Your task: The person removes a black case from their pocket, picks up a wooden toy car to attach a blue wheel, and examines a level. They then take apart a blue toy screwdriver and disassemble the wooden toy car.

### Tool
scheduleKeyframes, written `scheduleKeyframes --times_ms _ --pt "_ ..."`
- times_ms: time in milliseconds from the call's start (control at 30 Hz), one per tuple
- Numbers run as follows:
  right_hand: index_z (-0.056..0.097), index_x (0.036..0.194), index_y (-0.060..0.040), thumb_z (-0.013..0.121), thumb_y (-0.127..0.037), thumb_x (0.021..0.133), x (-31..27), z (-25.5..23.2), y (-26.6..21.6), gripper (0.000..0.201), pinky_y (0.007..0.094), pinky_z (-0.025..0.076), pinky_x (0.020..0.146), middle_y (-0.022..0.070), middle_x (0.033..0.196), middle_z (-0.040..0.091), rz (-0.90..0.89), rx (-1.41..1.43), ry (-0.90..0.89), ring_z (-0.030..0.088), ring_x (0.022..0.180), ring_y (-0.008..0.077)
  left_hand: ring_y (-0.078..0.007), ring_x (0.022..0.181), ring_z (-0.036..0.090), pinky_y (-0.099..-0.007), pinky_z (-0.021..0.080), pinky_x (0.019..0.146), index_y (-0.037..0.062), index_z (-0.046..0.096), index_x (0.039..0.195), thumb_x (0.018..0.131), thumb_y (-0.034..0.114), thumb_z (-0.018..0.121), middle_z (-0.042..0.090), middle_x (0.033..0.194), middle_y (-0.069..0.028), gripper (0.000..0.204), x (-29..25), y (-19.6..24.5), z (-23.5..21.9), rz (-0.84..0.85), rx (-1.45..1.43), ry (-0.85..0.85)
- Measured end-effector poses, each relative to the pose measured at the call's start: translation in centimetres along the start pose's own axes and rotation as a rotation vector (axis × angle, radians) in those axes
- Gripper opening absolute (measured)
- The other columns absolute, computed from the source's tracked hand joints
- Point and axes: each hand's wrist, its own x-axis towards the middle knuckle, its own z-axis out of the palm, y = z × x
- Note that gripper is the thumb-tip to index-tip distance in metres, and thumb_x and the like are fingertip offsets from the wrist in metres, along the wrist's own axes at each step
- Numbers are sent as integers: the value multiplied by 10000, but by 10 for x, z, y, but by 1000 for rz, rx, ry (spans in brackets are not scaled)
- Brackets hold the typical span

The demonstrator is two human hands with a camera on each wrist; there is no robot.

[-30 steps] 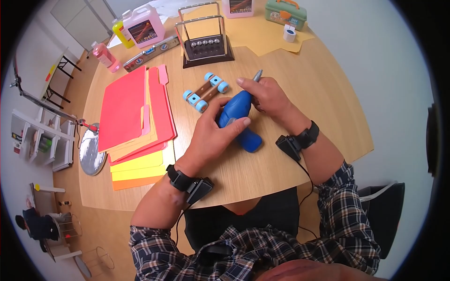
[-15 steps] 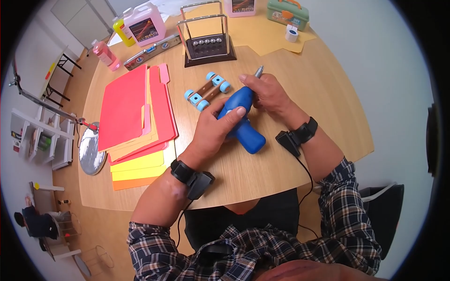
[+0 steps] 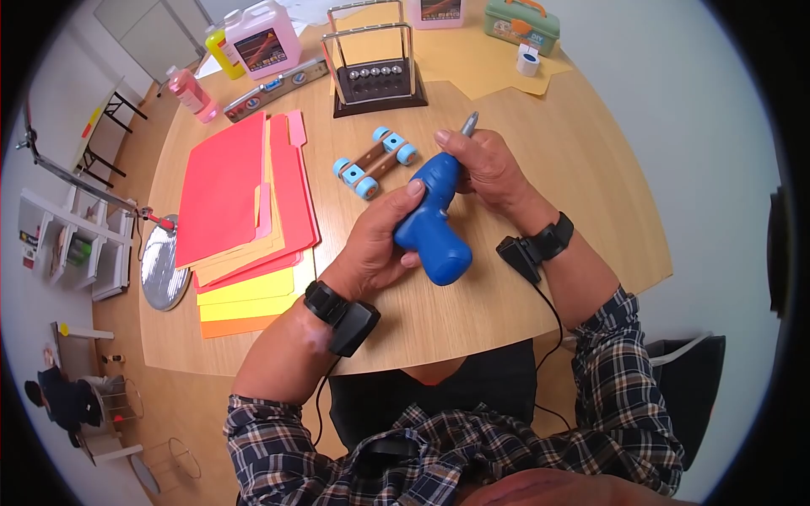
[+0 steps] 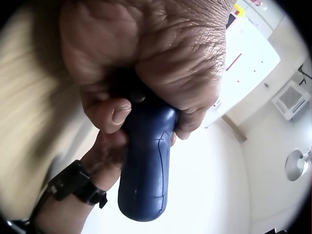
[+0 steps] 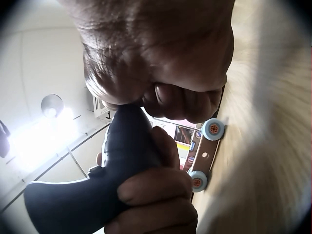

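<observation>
A blue pistol-shaped power tool (image 3: 437,219) is held over the table, its grey tip (image 3: 470,123) pointing away from the body. The left hand (image 3: 371,240) grips its body from the left, thumb on top; in the left wrist view the tool's handle (image 4: 144,180) sticks out below that hand (image 4: 146,53). Around the tool's front end, close behind the tip, the right hand (image 3: 492,173) pinches with thumb and curled fingers. Beyond the hands lies a toy chassis (image 3: 375,160) of brown bars with light blue wheels, touched by neither hand.
Red and yellow folders (image 3: 224,194) lie at the left. Along the back stand a Newton's cradle (image 3: 380,88), a spirit level (image 3: 278,88), pink jugs (image 3: 266,42), a small pink bottle (image 3: 192,93), a green toolbox (image 3: 521,29) and a white tape roll (image 3: 527,61).
The blue tool has turned in the left hand so that its handle shows more fully. The left thumb has shifted up along it, while the right hand has stayed near the tip.
</observation>
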Motion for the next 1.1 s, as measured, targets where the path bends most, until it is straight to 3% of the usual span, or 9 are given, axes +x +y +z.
scheduleKeyframes --times_ms 100,200,267,367,533,600,800,867,1100 --pt "677 717 -80 728 -509 1030 -3 1 -1 534 246 380 520 2 644 598 -32 -60 19 528 558 76 -131 633 646 -226 482 469 54 585 1424 1077 449 680 725 1079 -128 534 0 1 -4 -38 -13 -121" --pt "622 670 -106 695 -547 1053 -4 -3 0 589 253 363 518 -10 635 558 -87 -138 0 488 554 68 -158 803 710 -252 577 604 62 562 1484 1076 450 673 716 1173 -102 574 1 -2 -7 28 32 -25" --pt "585 657 -112 674 -563 1067 -1 -11 10 616 260 352 518 -12 627 527 -92 -88 -23 463 554 71 -179 937 723 -289 618 749 66 543 1524 1068 457 675 702 1260 -84 615 0 4 -14 -3 75 -151" --pt "520 639 -117 639 -583 1089 -1 -16 13 658 273 331 519 -18 623 472 -123 26 -90 418 559 80 -184 933 726 -310 624 817 63 530 1542 1061 457 678 698 1298 -93 639 -3 4 -8 60 81 -46" --pt "505 641 -102 632 -572 1097 -2 -17 11 668 279 323 527 -19 642 447 -167 127 -124 397 573 95 -189 936 729 -321 621 822 60 523 1556 1057 476 674 691 1329 -112 667 -7 8 0 55 82 -28" --pt "554 753 -92 526 -555 1147 -5 -14 10 609 274 326 561 -10 694 479 -154 29 -81 413 614 104 -190 937 730 -324 621 825 61 524 1557 1057 480 670 689 1333 -117 669 -7 6 -2 45 80 -23" --pt "552 777 -99 510 -548 1153 -5 -18 7 587 275 323 571 -12 715 488 -93 -23 -138 408 630 98 -192 930 740 -312 628 764 39 552 1532 1069 522 619 689 1341 -124 672 -9 5 12 38 141 16" --pt "553 773 -99 496 -559 1154 -8 -13 6 600 274 321 572 -11 713 490 -105 17 -103 404 631 100 -179 1003 700 -336 589 887 31 581 1492 1077 522 622 708 1258 -101 644 -12 8 18 38 144 -8" --pt "561 739 -101 440 -585 1163 -9 -14 1 655 279 324 575 -2 708 501 -163 65 -67 392 630 108 -182 1022 686 -349 585 901 35 540 1545 1081 524 603 675 1351 -96 677 -12 8 8 -26 141 -76"
